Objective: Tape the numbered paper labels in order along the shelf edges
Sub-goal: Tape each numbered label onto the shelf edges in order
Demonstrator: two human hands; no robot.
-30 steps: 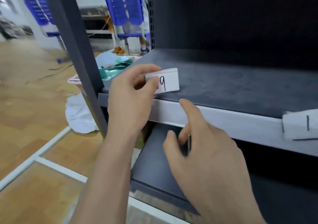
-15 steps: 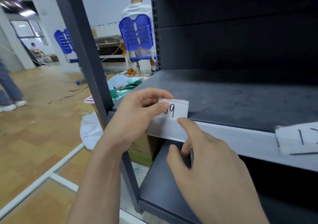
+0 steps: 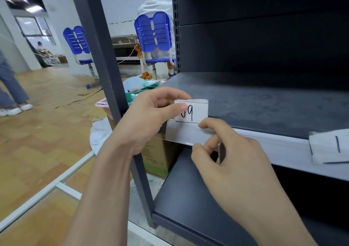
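At left end of grey metal shelf edge [image 3: 264, 141]: white paper label "09" [image 3: 194, 111] pinched by left hand [image 3: 149, 121], right hand [image 3: 232, 160] pinching clear tape [image 3: 187, 134]; next, pressing flat.

A workroom or training hall, by the look of it: dark metal retail shelving [image 3: 264, 104] up front, wood-pattern floor [image 3: 47, 132] left of it, blue plastic chairs [image 3: 154, 36] behind it, cardboard box [image 3: 160, 158] beside its upright.
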